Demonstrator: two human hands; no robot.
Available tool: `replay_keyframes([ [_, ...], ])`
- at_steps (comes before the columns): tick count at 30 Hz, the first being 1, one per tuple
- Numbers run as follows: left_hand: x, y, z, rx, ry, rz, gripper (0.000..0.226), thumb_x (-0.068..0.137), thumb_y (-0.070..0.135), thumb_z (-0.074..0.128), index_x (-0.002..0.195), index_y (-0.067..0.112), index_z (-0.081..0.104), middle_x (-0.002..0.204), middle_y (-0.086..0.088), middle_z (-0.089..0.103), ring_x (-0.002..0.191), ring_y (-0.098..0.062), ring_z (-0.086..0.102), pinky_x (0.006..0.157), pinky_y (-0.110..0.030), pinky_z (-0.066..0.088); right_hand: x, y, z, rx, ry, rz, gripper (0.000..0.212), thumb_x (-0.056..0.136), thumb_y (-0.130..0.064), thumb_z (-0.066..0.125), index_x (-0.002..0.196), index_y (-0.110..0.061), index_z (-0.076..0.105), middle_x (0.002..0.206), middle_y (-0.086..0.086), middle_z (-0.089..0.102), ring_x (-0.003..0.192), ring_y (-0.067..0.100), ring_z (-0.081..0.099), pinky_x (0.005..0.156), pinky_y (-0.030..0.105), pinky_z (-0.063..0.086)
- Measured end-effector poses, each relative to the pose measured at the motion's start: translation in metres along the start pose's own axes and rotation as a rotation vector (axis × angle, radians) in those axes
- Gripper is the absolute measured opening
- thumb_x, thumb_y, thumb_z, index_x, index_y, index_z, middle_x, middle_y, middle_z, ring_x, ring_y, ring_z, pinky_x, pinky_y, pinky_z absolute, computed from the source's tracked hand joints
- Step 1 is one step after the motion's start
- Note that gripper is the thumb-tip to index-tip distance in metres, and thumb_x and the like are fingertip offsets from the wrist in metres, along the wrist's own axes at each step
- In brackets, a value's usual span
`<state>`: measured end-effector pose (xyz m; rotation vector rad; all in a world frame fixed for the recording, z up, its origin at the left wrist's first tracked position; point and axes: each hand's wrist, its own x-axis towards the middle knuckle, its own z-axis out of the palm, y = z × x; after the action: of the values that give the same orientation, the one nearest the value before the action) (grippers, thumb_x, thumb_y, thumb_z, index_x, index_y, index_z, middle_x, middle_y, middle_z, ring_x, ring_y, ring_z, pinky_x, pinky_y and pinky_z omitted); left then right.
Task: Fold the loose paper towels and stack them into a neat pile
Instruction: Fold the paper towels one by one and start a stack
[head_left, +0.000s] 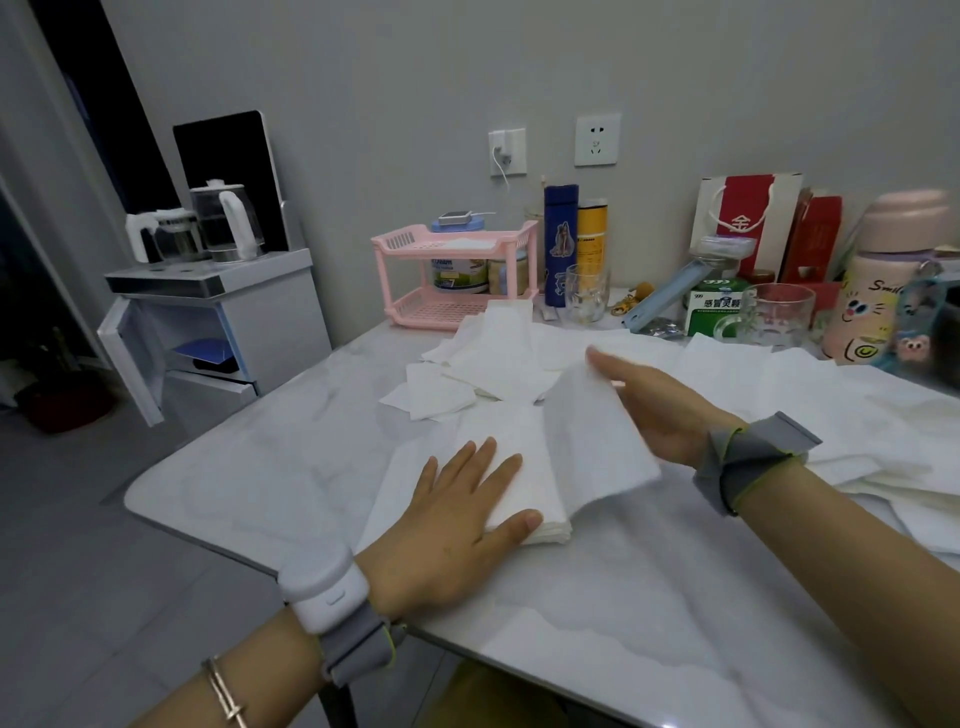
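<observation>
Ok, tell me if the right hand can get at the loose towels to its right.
Probably yes: the loose towels lie flat beside the right hand, nothing between; it must first drop the towel it lifts.

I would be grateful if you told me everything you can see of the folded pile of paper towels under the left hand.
The folded pile is white, soft, faintly embossed paper, with several layers showing at its near corner. It lies flat near the front left of the white marble-look table. The left hand presses on it with straight fingers. A raised sheet, lifted at the right hand, meets its right side.
</observation>
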<state>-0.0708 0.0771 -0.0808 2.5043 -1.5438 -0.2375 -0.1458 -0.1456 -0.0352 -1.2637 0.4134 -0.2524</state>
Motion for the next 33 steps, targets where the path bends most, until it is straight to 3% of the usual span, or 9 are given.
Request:
replay_keyframes([
  [5, 0.003, -0.001, -0.025, -0.368, 0.229, 0.017, 0.077, 0.081, 0.075, 0.003, 0.146, 0.033, 0.003, 0.152, 0.018, 0.003, 0.141, 0.0, 0.003, 0.113, -0.015, -0.001, -0.013, -0.007, 0.025, -0.115, -0.086, -0.065, 0.046, 0.098, -0.044, 0.033, 0.094, -0.007, 0.059, 0.071, 0.009, 0.068, 0.058, 0.021, 0.065, 0.05, 0.026, 0.051],
  [9, 0.005, -0.028, -0.044, -0.615, 0.477, -0.081, 0.058, 0.086, 0.058, 0.021, 0.136, 0.031, 0.035, 0.128, 0.026, 0.03, 0.117, 0.012, 0.028, 0.078, 0.015, 0.012, -0.02, 0.005, 0.044, -0.436, -0.111, -0.166, 0.03, 0.098, -0.027, 0.042, 0.086, -0.006, 0.061, 0.076, 0.01, 0.068, 0.059, 0.02, 0.063, 0.055, 0.026, 0.052],
  [13, 0.015, -0.069, -0.03, -0.453, 0.45, -0.221, 0.042, 0.099, 0.037, 0.033, 0.132, 0.016, 0.048, 0.129, 0.01, 0.045, 0.125, -0.012, 0.04, 0.095, -0.011, 0.024, -0.024, 0.015, 0.054, -0.734, -0.179, -0.299, 0.022, 0.095, -0.023, 0.048, 0.083, -0.012, 0.063, 0.075, -0.002, 0.07, 0.057, 0.006, 0.057, 0.056, 0.015, 0.048],
  [17, 0.02, -0.093, -0.005, -0.214, 0.287, -0.391, 0.048, 0.099, 0.044, 0.031, 0.14, 0.021, 0.039, 0.152, 0.001, 0.03, 0.143, -0.018, 0.019, 0.116, -0.037, 0.008, -0.021, 0.026, 0.056, -0.892, -0.25, -0.304, 0.016, 0.093, -0.021, 0.052, 0.083, -0.016, 0.064, 0.079, -0.004, 0.07, 0.054, -0.003, 0.055, 0.055, 0.009, 0.044],
  [22, 0.021, -0.096, 0.001, -0.056, 0.284, -0.363, 0.049, 0.098, 0.046, 0.03, 0.14, 0.023, 0.038, 0.152, 0.0, 0.03, 0.141, -0.019, 0.022, 0.115, -0.041, 0.011, -0.011, 0.015, 0.031, -0.785, -0.071, -0.299, 0.009, 0.09, -0.013, 0.057, 0.087, -0.014, 0.066, 0.083, 0.001, 0.068, 0.068, 0.008, 0.059, 0.059, 0.016, 0.048],
  [25, 0.021, -0.095, 0.0, -0.082, 0.31, -0.364, 0.05, 0.098, 0.045, 0.031, 0.142, 0.022, 0.037, 0.153, 0.0, 0.027, 0.142, -0.018, 0.02, 0.116, -0.039, 0.008, -0.009, -0.001, -0.001, -1.353, 0.252, -0.382, 0.018, 0.09, -0.014, 0.054, 0.106, -0.009, 0.062, 0.109, 0.01, 0.06, 0.094, 0.019, 0.053, 0.072, 0.021, 0.04],
  [27, 0.02, -0.094, 0.0, -0.109, 0.342, -0.362, 0.049, 0.098, 0.044, 0.033, 0.14, 0.021, 0.04, 0.152, 0.0, 0.031, 0.141, -0.018, 0.023, 0.115, -0.037, 0.009, -0.013, -0.009, -0.02, -1.699, 0.336, -0.25, 0.04, 0.086, -0.019, 0.061, 0.123, -0.011, 0.049, 0.123, 0.013, 0.048, 0.111, 0.027, 0.044, 0.087, 0.03, 0.037],
  [30, 0.02, -0.094, 0.001, -0.134, 0.386, -0.339, 0.046, 0.098, 0.042, 0.034, 0.136, 0.019, 0.046, 0.146, -0.001, 0.041, 0.136, -0.017, 0.031, 0.111, -0.033, 0.012, -0.023, -0.012, -0.031, -1.825, 0.385, 0.053, 0.067, 0.077, -0.017, 0.069, 0.132, -0.009, 0.031, 0.13, 0.016, 0.034, 0.12, 0.032, 0.035, 0.094, 0.035, 0.037],
  [33, 0.02, -0.094, 0.003, -0.152, 0.374, -0.339, 0.047, 0.098, 0.043, 0.033, 0.137, 0.02, 0.044, 0.148, 0.0, 0.037, 0.138, -0.018, 0.028, 0.112, -0.034, 0.01, -0.026, -0.006, -0.032, -1.936, 0.44, 0.119, 0.061, 0.079, -0.012, 0.063, 0.129, -0.006, 0.03, 0.129, 0.017, 0.034, 0.12, 0.031, 0.036, 0.093, 0.033, 0.035],
])
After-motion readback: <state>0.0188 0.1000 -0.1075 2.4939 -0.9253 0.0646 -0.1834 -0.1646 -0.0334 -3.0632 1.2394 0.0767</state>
